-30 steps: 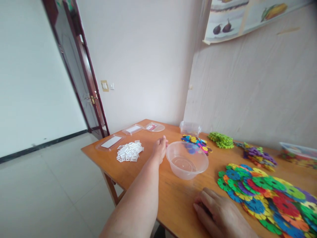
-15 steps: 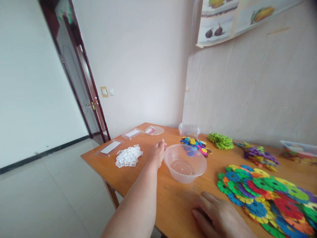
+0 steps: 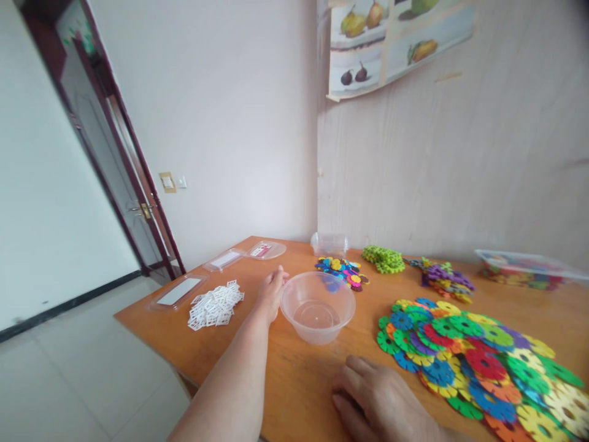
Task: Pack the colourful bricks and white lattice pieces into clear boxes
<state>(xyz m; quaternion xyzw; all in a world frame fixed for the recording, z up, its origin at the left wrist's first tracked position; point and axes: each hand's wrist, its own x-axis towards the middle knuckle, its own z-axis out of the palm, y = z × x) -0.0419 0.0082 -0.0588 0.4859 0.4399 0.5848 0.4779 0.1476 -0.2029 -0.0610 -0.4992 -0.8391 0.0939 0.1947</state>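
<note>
My left hand [image 3: 271,290] reaches out over the wooden table [image 3: 294,380] and lies against the left rim of an empty clear plastic bowl [image 3: 317,307]. Its fingers curl at the rim, seen from the back. My right hand [image 3: 381,405] lies palm down on the table near the front edge, with its fingers stretched out and nothing in it. Just right of that hand spreads a large patch of joined colourful snowflake discs [image 3: 473,362].
White square plastic pieces [image 3: 214,304] lie in a heap left of the bowl, beside flat clear lids [image 3: 178,291]. Behind the bowl are mixed discs [image 3: 340,270], a small clear tub [image 3: 329,244], green discs [image 3: 381,258], purple discs [image 3: 444,279] and a filled clear box [image 3: 524,268]. A door stands at left.
My view has swung to the right, so everything sits further left in the picture. Both hands stay where they were on the table and by the bowl.
</note>
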